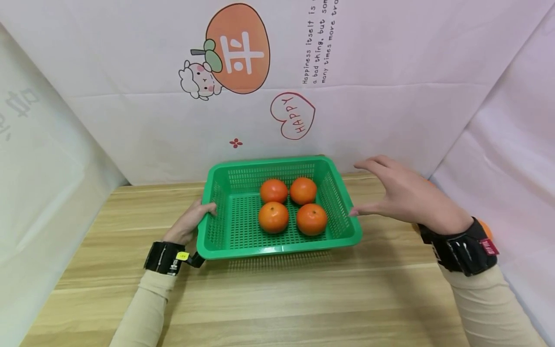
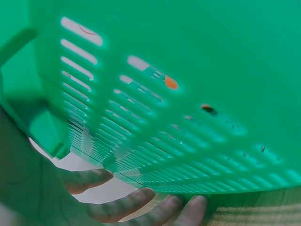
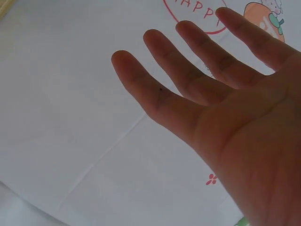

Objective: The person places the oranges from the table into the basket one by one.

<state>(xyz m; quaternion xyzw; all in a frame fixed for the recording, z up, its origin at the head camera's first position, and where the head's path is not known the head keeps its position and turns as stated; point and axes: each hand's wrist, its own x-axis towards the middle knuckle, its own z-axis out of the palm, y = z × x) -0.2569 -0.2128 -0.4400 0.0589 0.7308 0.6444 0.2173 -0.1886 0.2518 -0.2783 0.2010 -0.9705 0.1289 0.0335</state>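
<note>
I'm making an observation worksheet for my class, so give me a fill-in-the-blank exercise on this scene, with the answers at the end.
1. The green basket holds ____ round orange fruits.
2. In the head view, the left hand grips the green basket at its ____ end.
3. The right hand grips ____.
4. The red heart printed on the white cloth encloses the word ____.

Missing words: four; left; nothing; HAPPY.

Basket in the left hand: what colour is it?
Green. The basket shows best in the head view.
</note>
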